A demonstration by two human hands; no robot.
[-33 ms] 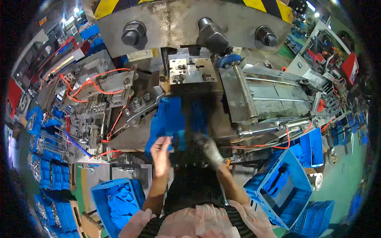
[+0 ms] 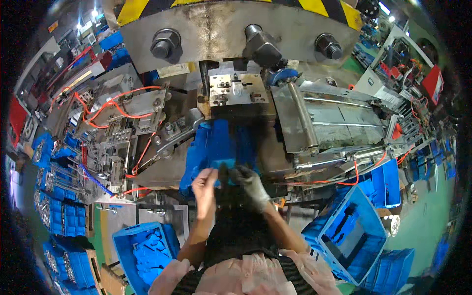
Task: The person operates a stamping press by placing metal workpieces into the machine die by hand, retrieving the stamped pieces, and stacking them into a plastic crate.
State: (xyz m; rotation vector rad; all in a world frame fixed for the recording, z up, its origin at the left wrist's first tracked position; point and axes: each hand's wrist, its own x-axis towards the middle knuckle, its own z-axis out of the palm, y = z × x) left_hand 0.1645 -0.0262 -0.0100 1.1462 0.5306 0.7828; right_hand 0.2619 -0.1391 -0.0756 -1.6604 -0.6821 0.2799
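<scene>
My bare left hand (image 2: 205, 182) is closed, its thumb and fingers pinched at the near left corner of a flat blue piece (image 2: 221, 142). Across from it, my right hand (image 2: 253, 186) wears a pale glove with dark fingertips. Its fingers are curled together by the piece's near right corner; blur and shadow hide what is in them. More blue material (image 2: 195, 152) lies under and beside the piece, at the table's front. Straight beyond stands a metal die block (image 2: 238, 89) with bolts and a slot on top.
A thick steel press plate (image 2: 211, 39) with large bolts hangs over the far side. Fixtures with orange hoses (image 2: 142, 114) stand left, a sloping metal chute (image 2: 339, 120) right. Blue crates flank me: the left crate (image 2: 123, 246) holds blue pieces, the right crate (image 2: 366, 268) a few.
The flat blue piece has shifted slightly right and away from me. My right hand has moved a little to the left, and my left hand slightly to the right.
</scene>
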